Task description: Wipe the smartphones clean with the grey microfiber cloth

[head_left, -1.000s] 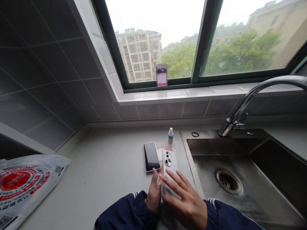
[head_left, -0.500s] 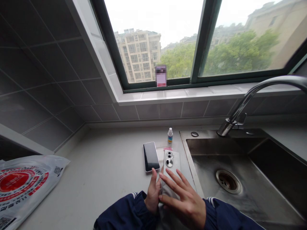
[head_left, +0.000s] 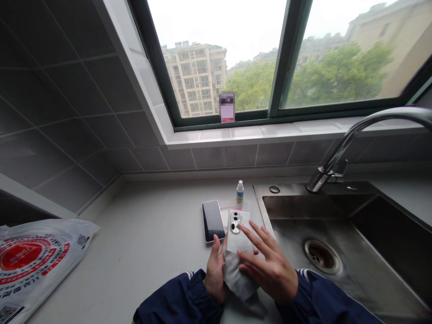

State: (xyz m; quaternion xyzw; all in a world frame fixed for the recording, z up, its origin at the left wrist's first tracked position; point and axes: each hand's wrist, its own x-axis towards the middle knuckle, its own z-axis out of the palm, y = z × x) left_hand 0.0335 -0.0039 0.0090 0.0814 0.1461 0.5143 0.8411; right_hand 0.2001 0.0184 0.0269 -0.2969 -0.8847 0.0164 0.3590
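A white smartphone [head_left: 240, 240] lies back-up in my left hand [head_left: 215, 270], its round camera rings at the top left. My left thumb is along its left edge, and fingertips show at its right edge. A grey cloth [head_left: 238, 276] covers the phone's lower end and hangs down crumpled below it. My right hand [head_left: 270, 265] is over the phone's right side, fingers stretched and spread, with the thumb and lower fingers at the cloth; whether they grip it is hidden. Beyond the left hand, a second phone with a dark screen [head_left: 213, 220] lies on the counter.
A small white-capped bottle [head_left: 240, 191] stands behind the phones, near a flat clear-and-pink item [head_left: 236, 209]. At right is a steel sink [head_left: 286, 229] with a curved faucet [head_left: 332, 157]. A printed plastic bag [head_left: 64, 252] lies on the counter [head_left: 145, 225] at left.
My right hand has shifted right and turned, uncovering more of the phone's back. The grey cloth shows more fully over the lower end. The phone has shifted slightly left.
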